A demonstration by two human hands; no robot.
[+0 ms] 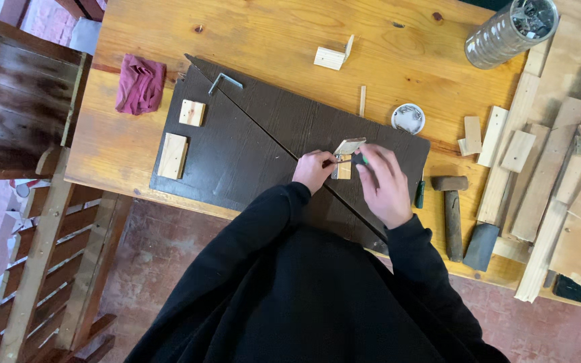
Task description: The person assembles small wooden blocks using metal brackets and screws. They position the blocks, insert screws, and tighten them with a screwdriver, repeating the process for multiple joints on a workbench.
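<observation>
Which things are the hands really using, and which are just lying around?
In use:
- left hand steadying the small wood block with a metal hinge
- right hand holding a green-handled tool
- dark board underneath

Lying about:
- red cloth
- hammer
- glass jar
- round lid
- wood offcuts

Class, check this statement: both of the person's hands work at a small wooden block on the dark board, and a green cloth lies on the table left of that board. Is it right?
Not quite: the cloth is dark red, not green. The head view shows it lying on the table left of the dark board. The rest holds: the left hand and right hand both work at the small wooden block on that board.
</observation>
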